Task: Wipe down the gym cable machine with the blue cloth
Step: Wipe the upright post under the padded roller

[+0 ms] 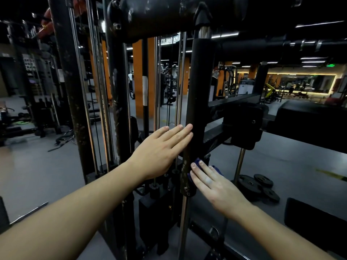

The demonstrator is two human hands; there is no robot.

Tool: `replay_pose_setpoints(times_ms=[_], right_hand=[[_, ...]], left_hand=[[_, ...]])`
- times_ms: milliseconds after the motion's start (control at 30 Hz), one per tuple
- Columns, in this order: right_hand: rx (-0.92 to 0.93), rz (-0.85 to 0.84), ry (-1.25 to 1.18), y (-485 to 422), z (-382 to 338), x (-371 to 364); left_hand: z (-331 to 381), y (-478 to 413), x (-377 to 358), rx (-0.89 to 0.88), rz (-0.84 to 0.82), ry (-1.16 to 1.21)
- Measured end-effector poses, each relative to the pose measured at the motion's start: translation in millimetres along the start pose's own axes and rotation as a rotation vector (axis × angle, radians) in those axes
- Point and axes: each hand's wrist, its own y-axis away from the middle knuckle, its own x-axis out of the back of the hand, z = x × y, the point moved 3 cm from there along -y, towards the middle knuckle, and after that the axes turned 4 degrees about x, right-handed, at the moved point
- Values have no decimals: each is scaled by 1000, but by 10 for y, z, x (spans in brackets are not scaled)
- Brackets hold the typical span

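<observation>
Uprights of the cable machine [65, 76] fill the left side, dark and scuffed. Chrome guide rods [97, 81] run down beside them towards the weight stack [155, 205] at the bottom.

Moving in, the left hand [161, 149] reaches forward, back of the hand up, grip open. Its fingers [178, 136] are straight and together, tips touching the left face of the black column [199, 87] at centre.

Just below, on that same column, there's the blue cloth [196, 163]. It's bunched against the lower part, with only small bits peeking out past the fingertips and behind the hand. The right hand [214, 182] lies flat over it, grip open as well. Those fingers are straight too, pressing the cloth onto the column rather than curling round it. Under the column a chrome rod [185, 222] runs down.

Further right, a black bracket [244, 124] sits on a crossbar off the column. Past the right hand, black weight plates [260, 185] lie in a loose pile on the grey floor [281, 162]. Far right, a black padded block [315, 119].
</observation>
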Motion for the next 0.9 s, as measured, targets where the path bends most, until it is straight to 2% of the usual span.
replay_pose_setpoints(times_ms=[133, 267, 400, 700, 900], right_hand=[[73, -30, 2, 163, -85, -20], [0, 43, -5, 69, -2, 154], [88, 42, 33, 13, -21, 200], [137, -39, 99, -52, 3, 242], [105, -131, 244, -622, -354, 110]], left_hand=[[-8, -2, 29, -3, 1, -20], [-31, -3, 48, -18, -3, -40], [-12, -2, 42, -18, -12, -35], [6, -12, 53, -9, 3, -37], [12, -29, 38, -11, 11, -44]])
